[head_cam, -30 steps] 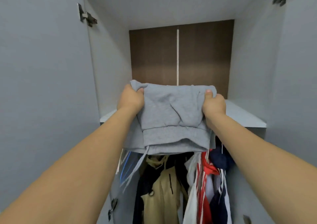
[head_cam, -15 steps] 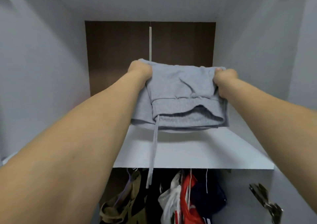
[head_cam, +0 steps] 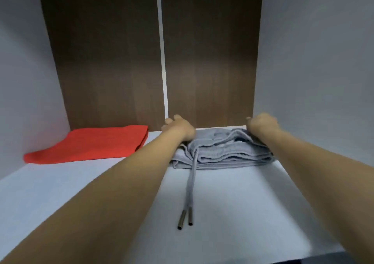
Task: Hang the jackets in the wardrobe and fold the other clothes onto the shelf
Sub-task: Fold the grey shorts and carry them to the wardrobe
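Both arms reach forward over the white shelf (head_cam: 232,213), and between the two hands lies the folded grey garment (head_cam: 220,152), resting flat on the shelf close to the brown back panel (head_cam: 113,61). The left hand (head_cam: 179,128) sits at the garment's far left corner with its fingers curled down toward the cloth; the right hand (head_cam: 261,124) sits at the far right corner, its fingers bent over the top fold. Both seem to grip the fabric's back edge, though the fingertips are hidden behind the knuckles, so the hold itself cannot be confirmed. From the garment's front edge, nearer the left hand, a grey drawstring (head_cam: 191,185) trails toward the viewer across the bare shelf, its two metal tips (head_cam: 185,219) lying side by side. Well to the left of the left hand, a folded red garment (head_cam: 91,144) lies on the same shelf, near the grey side wall (head_cam: 24,81).
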